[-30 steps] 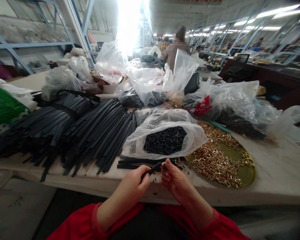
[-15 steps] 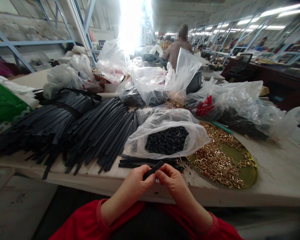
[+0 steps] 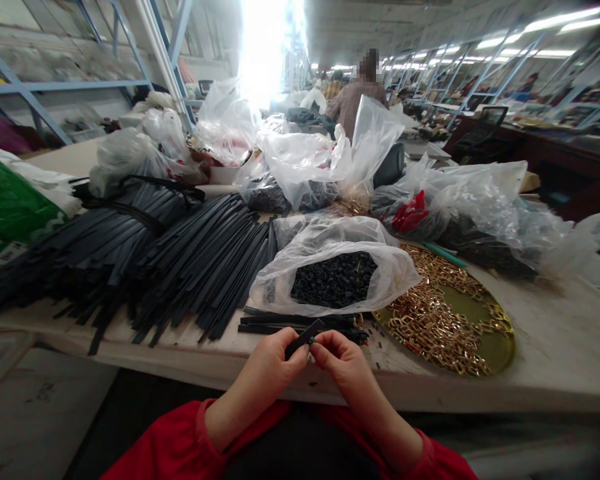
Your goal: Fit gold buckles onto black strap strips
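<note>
My left hand (image 3: 273,370) is closed on a short black strap (image 3: 305,338) at the table's near edge. My right hand (image 3: 343,367) pinches the same strap's end, fingertips touching the left hand's; anything small in that pinch is hidden. Just beyond the hands lie a few black straps (image 3: 290,322). Behind them an open clear bag (image 3: 330,270) holds small black loops (image 3: 335,280). To the right a round gold tray (image 3: 495,347) carries several gold buckles (image 3: 430,320). Red sleeves cover both forearms.
A large pile of long black straps (image 3: 170,253) covers the table's left. Clear plastic bags (image 3: 460,207) with dark parts crowd the back. A green bag (image 3: 7,207) sits at the far left. A person (image 3: 353,97) stands farther back among blue racks.
My right hand moved left from beside the strap to meet my left hand, then shifted its pinch along the strap's end. The strap stayed in my left hand.
</note>
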A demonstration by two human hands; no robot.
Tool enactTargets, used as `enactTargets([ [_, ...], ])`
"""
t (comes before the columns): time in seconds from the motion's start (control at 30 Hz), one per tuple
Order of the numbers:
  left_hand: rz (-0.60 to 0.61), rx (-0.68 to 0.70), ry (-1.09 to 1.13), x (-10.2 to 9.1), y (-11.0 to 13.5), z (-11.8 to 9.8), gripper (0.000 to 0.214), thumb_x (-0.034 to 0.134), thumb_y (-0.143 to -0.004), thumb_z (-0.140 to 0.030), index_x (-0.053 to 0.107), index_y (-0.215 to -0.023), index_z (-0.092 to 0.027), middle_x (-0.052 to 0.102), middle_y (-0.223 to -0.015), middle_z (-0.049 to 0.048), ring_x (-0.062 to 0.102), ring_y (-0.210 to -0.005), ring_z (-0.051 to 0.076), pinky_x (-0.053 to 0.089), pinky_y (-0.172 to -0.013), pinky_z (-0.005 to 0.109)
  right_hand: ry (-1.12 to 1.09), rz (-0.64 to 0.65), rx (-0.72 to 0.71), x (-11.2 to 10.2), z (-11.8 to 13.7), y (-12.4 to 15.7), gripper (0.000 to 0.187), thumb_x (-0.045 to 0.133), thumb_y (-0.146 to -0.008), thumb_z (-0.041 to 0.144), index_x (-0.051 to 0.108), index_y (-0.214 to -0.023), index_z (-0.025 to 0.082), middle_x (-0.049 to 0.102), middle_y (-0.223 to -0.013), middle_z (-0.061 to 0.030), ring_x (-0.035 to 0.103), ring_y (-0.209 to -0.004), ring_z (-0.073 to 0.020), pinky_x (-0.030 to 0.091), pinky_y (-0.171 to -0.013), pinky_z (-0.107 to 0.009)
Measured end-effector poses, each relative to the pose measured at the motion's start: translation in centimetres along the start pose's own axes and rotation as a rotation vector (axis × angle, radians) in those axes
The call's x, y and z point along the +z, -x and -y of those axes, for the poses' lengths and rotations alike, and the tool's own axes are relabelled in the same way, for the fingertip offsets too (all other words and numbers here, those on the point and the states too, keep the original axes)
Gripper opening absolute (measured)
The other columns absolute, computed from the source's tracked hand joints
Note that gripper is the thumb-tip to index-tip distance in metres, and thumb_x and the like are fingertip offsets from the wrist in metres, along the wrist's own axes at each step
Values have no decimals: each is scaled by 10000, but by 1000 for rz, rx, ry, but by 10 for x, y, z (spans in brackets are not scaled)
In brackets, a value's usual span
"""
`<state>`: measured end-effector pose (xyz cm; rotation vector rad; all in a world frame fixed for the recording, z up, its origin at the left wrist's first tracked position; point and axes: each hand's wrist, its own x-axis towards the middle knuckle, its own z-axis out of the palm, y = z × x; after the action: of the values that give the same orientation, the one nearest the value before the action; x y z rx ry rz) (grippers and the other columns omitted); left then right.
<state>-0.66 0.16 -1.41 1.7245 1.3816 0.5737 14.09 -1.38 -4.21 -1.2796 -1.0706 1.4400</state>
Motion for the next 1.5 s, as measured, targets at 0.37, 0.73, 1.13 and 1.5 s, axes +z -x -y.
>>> enactTargets([
  [0.37,-19,21,-79,4,-1,7,194,448,-786,-285,518,-652,-164,534,-582,-20,470,-554,121,296,-513,216,-36,-55,16,2,-11,-2,272,680,-647,410,590,-690,157,560,-621,13,473,-584,-121,366,-559,-239],
  [0.73,3,8,-152,4,2,4,180,440,-780,-240,496,-627,-166,536,-578,-12,475,-545,124,268,-500,218,297,-104,-185,4,-6,8,109,588,-740,295,597,-703,193,570,-662,-9,496,-619,-155,377,-578,-258],
  [1.13,102,45,-48,8,-7,18,212,420,-819,-288,556,-729,-153,568,-643,-6,486,-588,129,313,-525,214,-318,119,207,1,-15,5,221,650,-685,380,552,-713,184,430,-571,53,349,-503,-84,297,-497,-204],
  [1.5,101,25,-223,-9,13,6,273,327,-869,-309,560,-782,-194,598,-699,11,537,-652,151,317,-582,219,-397,31,207,2,-22,-2,266,667,-664,409,533,-698,182,411,-560,63,337,-503,-84,281,-501,-209],
])
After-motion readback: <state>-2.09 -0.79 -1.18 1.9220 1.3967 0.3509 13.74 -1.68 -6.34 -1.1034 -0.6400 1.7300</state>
